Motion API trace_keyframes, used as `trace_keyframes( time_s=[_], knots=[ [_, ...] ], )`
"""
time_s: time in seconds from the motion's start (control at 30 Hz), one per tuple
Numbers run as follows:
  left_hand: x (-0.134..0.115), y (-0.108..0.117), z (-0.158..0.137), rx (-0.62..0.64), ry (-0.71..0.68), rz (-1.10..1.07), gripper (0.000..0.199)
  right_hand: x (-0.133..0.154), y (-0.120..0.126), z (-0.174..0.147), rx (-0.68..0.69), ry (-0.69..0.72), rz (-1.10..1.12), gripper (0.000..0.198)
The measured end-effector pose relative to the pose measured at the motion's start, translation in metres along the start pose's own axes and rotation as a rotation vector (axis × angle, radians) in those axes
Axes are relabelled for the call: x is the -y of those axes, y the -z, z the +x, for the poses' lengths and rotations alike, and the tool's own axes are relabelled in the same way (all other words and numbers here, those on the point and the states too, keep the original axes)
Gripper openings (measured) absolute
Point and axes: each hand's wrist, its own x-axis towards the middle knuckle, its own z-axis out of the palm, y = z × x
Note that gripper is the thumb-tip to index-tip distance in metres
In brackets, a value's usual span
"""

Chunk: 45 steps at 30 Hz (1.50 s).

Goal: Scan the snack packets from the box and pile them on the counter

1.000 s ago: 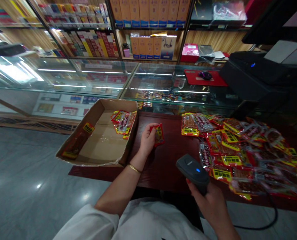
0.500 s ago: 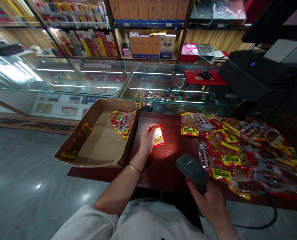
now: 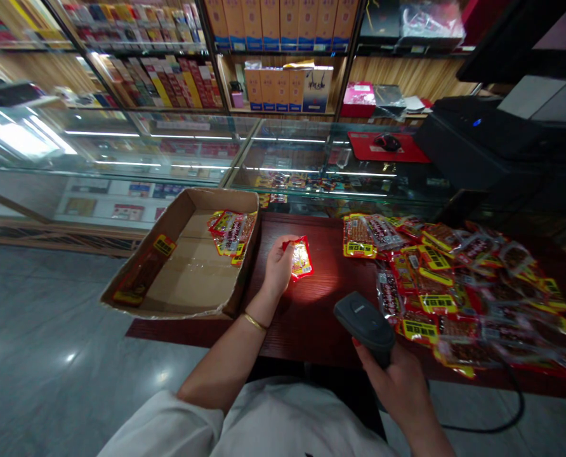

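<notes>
Between the thumb and fingers of my left hand (image 3: pixel 278 266) is a small red and yellow snack packet (image 3: pixel 302 259), lit brightly by the scanner's light. My right hand (image 3: pixel 397 377) is wrapped around the handle of a dark barcode scanner (image 3: pixel 365 322), its head pointing left and forward at the packet. Left of my left hand, an open cardboard box (image 3: pixel 188 293) holds a few snack packets (image 3: pixel 235 233) at its far right and a longer brown packet (image 3: pixel 144 270) along its left side. A spread pile of similar packets (image 3: pixel 435 279) lies right of the scanner.
The dark red wooden table (image 3: pixel 283 324) stands against a glass display counter (image 3: pixel 245 149). On the counter are a mouse (image 3: pixel 388 143) on a red mat (image 3: pixel 359 147) and black equipment (image 3: pixel 497 152). The scanner's cable (image 3: pixel 497 430) loops at lower right. Stocked shelves (image 3: pixel 283 54) stand behind.
Almost nothing differs. The whole view has shifted very slightly, while both hands keep their hold on the packet and the scanner.
</notes>
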Motion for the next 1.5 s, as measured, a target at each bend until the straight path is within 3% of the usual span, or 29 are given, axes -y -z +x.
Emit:
trace_keyframes(
  time_s=[0.47, 0.83, 1.2, 1.5],
  knots=[
    [0.001, -0.002, 0.0, -0.014, 0.007, -0.011, 0.029, 0.003, 0.001, 0.001, -0.014, -0.013, 0.004, 0.042],
    [-0.003, -0.003, -0.006, 0.071, 0.094, -0.115, 0.033, 0.008, -0.003, 0.003, -0.033, 0.039, -0.01, 0.043],
    [0.003, -0.003, -0.006, 0.084, 0.026, -0.089, 0.025, 0.007, -0.008, 0.006, -0.022, 0.045, -0.079, 0.044],
    [-0.005, -0.004, -0.011, 0.07, 0.082, -0.03, 0.029, 0.011, -0.007, 0.006, -0.021, 0.011, -0.038, 0.04]
  ],
)
